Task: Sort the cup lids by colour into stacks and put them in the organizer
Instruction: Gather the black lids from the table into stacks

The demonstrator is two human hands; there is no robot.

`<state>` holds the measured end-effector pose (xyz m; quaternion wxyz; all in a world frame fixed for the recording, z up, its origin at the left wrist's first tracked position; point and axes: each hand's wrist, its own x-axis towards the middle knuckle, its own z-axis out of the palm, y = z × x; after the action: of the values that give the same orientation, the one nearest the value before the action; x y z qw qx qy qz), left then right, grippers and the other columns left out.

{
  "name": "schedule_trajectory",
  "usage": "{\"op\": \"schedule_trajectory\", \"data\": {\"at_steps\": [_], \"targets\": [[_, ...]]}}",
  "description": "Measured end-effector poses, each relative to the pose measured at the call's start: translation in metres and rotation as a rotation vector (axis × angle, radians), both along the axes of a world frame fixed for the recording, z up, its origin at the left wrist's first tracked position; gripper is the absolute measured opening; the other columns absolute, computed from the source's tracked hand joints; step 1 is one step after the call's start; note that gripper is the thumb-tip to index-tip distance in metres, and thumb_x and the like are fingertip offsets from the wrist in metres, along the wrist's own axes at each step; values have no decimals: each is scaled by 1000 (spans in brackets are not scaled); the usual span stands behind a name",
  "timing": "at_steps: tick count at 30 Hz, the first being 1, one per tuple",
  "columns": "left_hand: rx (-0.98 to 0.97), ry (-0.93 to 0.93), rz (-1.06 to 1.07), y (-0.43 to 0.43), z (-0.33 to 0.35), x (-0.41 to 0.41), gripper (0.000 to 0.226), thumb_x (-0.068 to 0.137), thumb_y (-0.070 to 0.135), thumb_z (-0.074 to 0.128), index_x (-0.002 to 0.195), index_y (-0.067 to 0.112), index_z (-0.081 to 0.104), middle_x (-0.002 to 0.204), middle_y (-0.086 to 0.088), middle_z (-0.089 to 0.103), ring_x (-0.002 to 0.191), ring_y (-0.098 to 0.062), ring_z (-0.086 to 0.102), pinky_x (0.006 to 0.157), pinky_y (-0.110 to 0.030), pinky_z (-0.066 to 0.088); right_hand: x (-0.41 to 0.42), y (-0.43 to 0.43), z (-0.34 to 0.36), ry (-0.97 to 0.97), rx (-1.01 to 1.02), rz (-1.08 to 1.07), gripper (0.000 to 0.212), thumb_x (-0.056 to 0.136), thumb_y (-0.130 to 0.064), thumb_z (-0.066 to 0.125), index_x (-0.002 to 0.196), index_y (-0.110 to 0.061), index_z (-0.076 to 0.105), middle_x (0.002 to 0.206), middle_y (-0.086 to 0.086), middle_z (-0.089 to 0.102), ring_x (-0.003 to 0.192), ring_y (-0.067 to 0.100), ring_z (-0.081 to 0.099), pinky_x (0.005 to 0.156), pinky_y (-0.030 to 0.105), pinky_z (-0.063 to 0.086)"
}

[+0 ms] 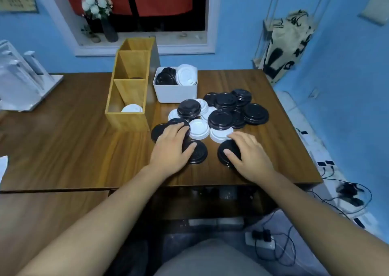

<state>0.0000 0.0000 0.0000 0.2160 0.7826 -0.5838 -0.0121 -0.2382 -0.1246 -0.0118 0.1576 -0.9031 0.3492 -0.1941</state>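
On the near side of the brown wood-grain table (63, 141), both hands were palm-down on lids. The left hand (170, 149) lay flat, fingers mostly straight, over a couple of round black plastic lids (199, 154), thumb resting on the nearest one, not really gripping anything; the right hand (251, 156) was spread just as loosely over another black lid (222, 157), fingertips touching a white plastic lid (219, 134). The rest of the mixed heap of black and white lids (223, 102) sat just behind the hands, near the white square tub (175, 94) that held more lids on edge; the three-slot bamboo organizer (126, 122) stood just left of the heap, with white lids (132, 108) already in its nearest slot and something dark barely visible in the middle one.

My guess was the step was gathering blacks into one stack. Doing it well probably meant sliding the near black lids together, nesting them all the same way up, and squaring the stack before lifting; keep whites from riding along too, since a crooked stack would likely jam or topple going into that narrow slot.
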Motion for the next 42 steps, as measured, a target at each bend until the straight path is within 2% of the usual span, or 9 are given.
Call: {"op": "schedule_trajectory", "data": {"at_steps": [4,8,12,15,19,26,29,32,42], "targets": [[9,-150,-98,0,-11,-13,61,93,58,60,137,16,59,139,-2,56,130,-25,47,102,-46,47,6,-2,-3,134,-5,-13,69,85,-70,51,141,-29,44,145,-6,46,136,20,38,107,45,40],[139,-169,-118,0,-26,-17,75,90,68,58,144,17,52,148,-6,50,136,-28,42,109,-47,44,9,2,-11,147,39,-6,72,81,-61,67,140,-27,46,143,-5,47,131,24,42,105,43,41],[92,32,-87,-2,-35,-18,70,85,58,73,140,19,55,151,-10,48,140,-31,40,115,-48,37,21,8,-5,-42,184,-48,71,75,-55,79,134,-28,52,132,-9,54,122,18,46,98,30,40],[46,215,-75,-3,-33,-17,74,76,48,86,137,19,55,138,-3,57,129,-26,48,109,-43,41,35,16,1,-194,271,-43,69,71,-49,84,130,-28,55,123,-12,56,116,13,52,97,29,44],[17,302,-76,-4,-24,-19,92,68,44,91,143,18,45,134,-2,59,124,-23,51,104,-42,46,54,24,9,-238,387,-29,72,70,-44,88,133,-29,54,122,-13,56,109,0,51,90,11,40],[-74,361,-220,6,-12,-16,114,66,42,96,157,17,32,151,-1,49,139,-16,45,114,-27,35,65,28,11,-363,653,-54,69,71,-43,87,130,-41,51,126,-16,60,116,0,58,102,26,46],[-87,385,-265,11,-9,-13,116,66,45,95,158,17,29,153,-2,48,141,-15,44,114,-24,33,65,30,12,-443,800,-14,64,75,-28,87,130,-33,54,125,-10,63,112,2,64,103,31,50],[-116,395,-289,11,-7,-10,117,65,57,90,157,17,30,150,-2,49,138,-15,45,115,-29,36,67,34,18,-475,920,10,57,81,-18,83,132,-20,57,120,-5,70,107,9,69,98,32,53],[-143,532,-288,18,-23,-15,115,74,79,68,157,11,27,148,6,36,141,-13,34,118,-29,28,76,44,25,-577,1268,-36,32,91,-17,71,122,-18,60,103,0,75,95,17,71,74,34,57]]}}
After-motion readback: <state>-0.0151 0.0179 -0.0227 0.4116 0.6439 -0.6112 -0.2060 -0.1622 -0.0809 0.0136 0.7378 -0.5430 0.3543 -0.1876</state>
